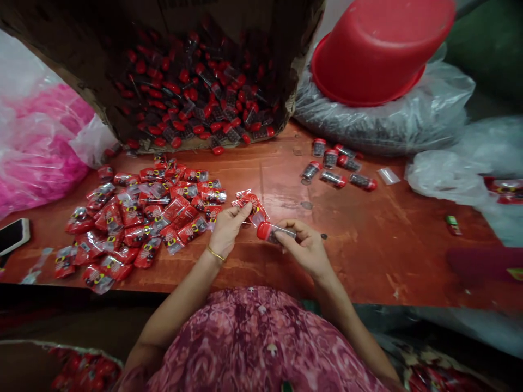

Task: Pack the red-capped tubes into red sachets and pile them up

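Note:
My left hand (229, 226) pinches a small red and clear plastic packet (252, 206) above the red-brown table (368, 239). My right hand (304, 247) grips a small clear bottle with a red cap (273, 231), lying sideways with the cap toward the packet. The bottle and packet nearly touch. A wide heap of filled red packets (139, 218) lies on the table left of my left hand. Several more red-capped bottles (335, 166) lie loose at the right rear.
A tipped cardboard box (196, 81) full of red-capped bottles stands at the back. A red basin (379, 49) rests on a clear bag of dark contents (392, 122). A pink-filled bag (36, 141) and a phone (12, 235) are at left.

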`<state>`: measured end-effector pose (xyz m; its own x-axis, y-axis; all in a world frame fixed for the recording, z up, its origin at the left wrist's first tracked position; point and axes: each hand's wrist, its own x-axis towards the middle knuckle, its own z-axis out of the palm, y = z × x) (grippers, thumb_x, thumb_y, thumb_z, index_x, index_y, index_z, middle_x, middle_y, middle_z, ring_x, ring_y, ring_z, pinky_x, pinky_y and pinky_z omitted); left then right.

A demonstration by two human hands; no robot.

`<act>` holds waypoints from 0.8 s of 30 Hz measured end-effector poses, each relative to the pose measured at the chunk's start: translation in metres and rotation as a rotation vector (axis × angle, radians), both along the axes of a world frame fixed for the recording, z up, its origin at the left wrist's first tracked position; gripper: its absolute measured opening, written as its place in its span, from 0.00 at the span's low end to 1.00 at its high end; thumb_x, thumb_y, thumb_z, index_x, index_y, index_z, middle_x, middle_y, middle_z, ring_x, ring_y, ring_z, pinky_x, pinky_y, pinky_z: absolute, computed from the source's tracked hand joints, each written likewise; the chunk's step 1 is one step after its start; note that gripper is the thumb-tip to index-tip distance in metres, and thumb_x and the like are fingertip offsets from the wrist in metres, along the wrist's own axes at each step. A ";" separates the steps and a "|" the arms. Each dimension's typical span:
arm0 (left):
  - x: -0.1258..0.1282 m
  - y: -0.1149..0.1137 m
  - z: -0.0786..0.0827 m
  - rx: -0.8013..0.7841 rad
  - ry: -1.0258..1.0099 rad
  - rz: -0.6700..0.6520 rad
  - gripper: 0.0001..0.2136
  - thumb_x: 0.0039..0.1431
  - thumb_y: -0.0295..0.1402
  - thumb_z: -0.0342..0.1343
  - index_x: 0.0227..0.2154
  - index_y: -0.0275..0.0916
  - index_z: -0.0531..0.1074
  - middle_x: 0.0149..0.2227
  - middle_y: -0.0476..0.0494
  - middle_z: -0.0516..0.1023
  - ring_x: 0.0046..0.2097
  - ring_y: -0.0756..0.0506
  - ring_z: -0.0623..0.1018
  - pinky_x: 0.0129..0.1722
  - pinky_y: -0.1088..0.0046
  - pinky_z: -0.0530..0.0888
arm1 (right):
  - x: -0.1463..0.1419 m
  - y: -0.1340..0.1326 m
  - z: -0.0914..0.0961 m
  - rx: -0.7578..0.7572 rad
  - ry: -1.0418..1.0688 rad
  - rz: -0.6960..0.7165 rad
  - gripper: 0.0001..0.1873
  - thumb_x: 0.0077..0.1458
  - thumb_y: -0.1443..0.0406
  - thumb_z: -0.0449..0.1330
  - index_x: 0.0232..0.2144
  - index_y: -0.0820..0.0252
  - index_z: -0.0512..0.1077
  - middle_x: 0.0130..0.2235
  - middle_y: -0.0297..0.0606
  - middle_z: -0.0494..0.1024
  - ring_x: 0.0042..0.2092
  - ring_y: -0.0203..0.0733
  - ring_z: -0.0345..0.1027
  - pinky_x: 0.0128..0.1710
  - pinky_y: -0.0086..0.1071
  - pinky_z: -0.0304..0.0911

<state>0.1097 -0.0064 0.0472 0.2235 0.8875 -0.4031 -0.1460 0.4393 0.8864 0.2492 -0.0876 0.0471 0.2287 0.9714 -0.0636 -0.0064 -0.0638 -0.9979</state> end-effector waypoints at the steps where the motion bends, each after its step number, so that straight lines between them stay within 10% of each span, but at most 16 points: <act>1: -0.001 0.001 -0.001 0.035 0.022 0.005 0.20 0.35 0.49 0.64 0.16 0.34 0.70 0.17 0.52 0.68 0.22 0.54 0.65 0.26 0.77 0.62 | 0.000 0.001 -0.001 0.004 -0.005 -0.014 0.07 0.45 0.62 0.60 0.28 0.60 0.69 0.22 0.29 0.70 0.20 0.29 0.57 0.19 0.24 0.56; 24: -0.004 0.000 0.004 0.042 0.029 -0.015 0.16 0.38 0.45 0.64 0.15 0.34 0.72 0.17 0.51 0.71 0.24 0.53 0.67 0.29 0.76 0.64 | -0.013 -0.002 -0.013 0.028 -0.065 -0.137 0.09 0.48 0.60 0.59 0.31 0.58 0.69 0.25 0.30 0.71 0.22 0.31 0.60 0.21 0.26 0.59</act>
